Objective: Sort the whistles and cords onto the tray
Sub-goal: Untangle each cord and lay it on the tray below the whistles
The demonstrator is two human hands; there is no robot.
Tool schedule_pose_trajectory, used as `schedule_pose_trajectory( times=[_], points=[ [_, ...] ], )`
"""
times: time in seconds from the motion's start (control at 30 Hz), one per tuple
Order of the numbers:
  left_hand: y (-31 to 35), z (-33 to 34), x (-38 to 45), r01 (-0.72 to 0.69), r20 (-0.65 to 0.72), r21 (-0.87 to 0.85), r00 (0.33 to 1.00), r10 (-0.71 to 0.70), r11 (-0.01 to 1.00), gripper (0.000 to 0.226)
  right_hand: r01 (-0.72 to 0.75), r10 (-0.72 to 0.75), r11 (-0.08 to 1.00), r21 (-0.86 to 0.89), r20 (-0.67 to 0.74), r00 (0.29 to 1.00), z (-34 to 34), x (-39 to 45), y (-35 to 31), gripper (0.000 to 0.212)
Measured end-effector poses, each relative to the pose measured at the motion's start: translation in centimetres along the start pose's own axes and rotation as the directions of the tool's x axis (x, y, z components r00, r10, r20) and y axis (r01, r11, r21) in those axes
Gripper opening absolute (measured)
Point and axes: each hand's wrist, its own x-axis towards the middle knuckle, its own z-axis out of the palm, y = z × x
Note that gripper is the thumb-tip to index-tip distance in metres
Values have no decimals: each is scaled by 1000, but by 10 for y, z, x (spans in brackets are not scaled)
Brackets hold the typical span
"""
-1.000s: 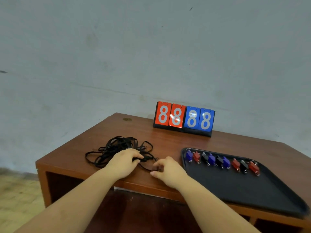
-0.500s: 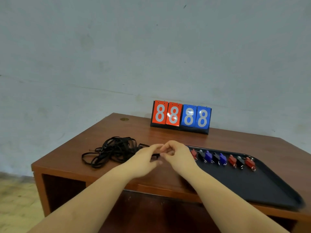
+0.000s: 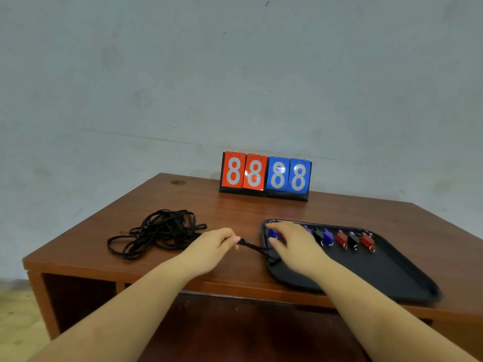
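Scoreboard (image 3: 265,175) behind tray (image 3: 392,278), unobstructed.

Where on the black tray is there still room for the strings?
The tray's near half, below the row of whistles and right of the right hand, is bare. The far edge is crowded with whistles. The left hand pinches one cord running to the tray's left edge; the cord pile is on the table.

Both forearms reach in from 6 o'clock, bare. Left hand (image 3: 211,246) palm down, fingers (image 3: 231,240) pinched shut toward 3 o'clock. Right hand (image 3: 294,244) palm down, fingers (image 3: 274,227) spread flat, pointing 11 o'clock, slightly blurred.
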Motion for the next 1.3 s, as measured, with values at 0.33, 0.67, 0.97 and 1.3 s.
schedule_pose_trajectory(
  times=[0.33,0.67,0.97,1.3],
  points=[
    [-1,-11,-8,-29,-40,5,999,29,1000,29,48,-80,977,209,145,986,8,-5,-38,30],
    [-20,-25,-16,84,-124,32,989,-79,996,30,-134,145,981,140,-74,987,-21,-22,29,34],
    [10,-27,-39,57,-184,-88,980,-72,995,20,-97,149,955,281,-170,974,-31,-44,10,31],
    [35,60,-100,-45,-266,-157,964,2,986,13,-194,230,449,872,98,968,63,-121,-25,31]
  ],
)
